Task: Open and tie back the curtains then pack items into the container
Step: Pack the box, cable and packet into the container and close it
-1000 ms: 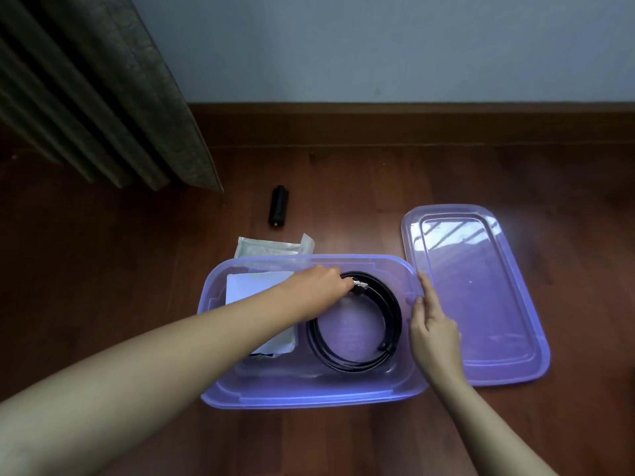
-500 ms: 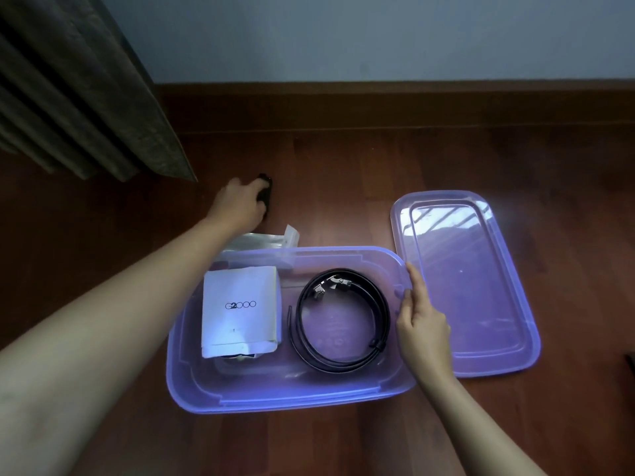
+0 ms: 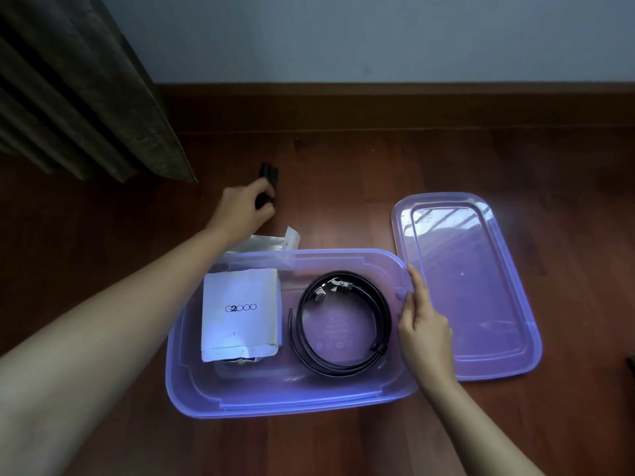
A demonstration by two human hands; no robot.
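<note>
A translucent purple container (image 3: pixel 192 383) sits on the wooden floor. Inside it lie a white G2000 packet (image 3: pixel 240 310) on the left and a coiled black belt (image 3: pixel 385 324) on the right. Beyond the container, my left hand (image 3: pixel 240 209) is closed around a small black cylindrical object (image 3: pixel 269 176) on the floor. My right hand (image 3: pixel 422 324) rests on the container's right rim, fingers along the edge. A silver plastic packet (image 3: pixel 271 240) lies just behind the container, partly hidden by my left forearm.
The container's purple lid (image 3: pixel 481 359) lies flat on the floor to the right. A dark curtain (image 3: pixel 79 87) hangs at the upper left. A brown skirting board (image 3: pixel 395 104) runs along the wall behind.
My left hand left the belt in the container, reached out past the far rim and closed on the black object. My right hand stayed on the rim.
</note>
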